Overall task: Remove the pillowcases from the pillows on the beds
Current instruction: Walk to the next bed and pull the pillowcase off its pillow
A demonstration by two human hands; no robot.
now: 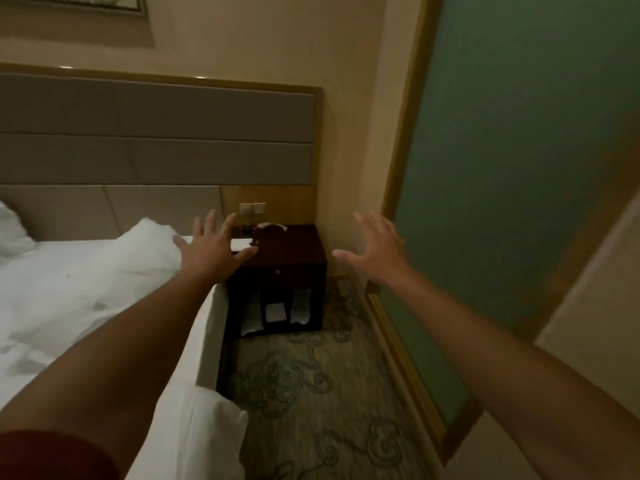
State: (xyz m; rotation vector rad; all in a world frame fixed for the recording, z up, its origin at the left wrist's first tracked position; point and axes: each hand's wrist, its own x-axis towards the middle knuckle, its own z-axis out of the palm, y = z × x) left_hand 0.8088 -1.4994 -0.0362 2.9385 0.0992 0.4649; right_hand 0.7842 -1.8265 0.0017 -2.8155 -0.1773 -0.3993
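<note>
A white pillow (149, 242) lies at the head of the bed (62, 306), against the padded grey headboard (156, 133). Part of a second white pillow (10, 230) shows at the far left edge. My left hand (211, 245) is stretched out with fingers spread, just right of the near pillow, over the bed's corner, holding nothing. My right hand (375, 245) is also spread wide and empty, raised in the gap between the nightstand and the wall.
A dark wooden nightstand (291, 268) stands beside the bed with small items on top and white papers in its lower shelf. Patterned carpet (311, 393) covers the narrow aisle. A frosted green glass panel (519, 168) in a wooden frame bounds the right side.
</note>
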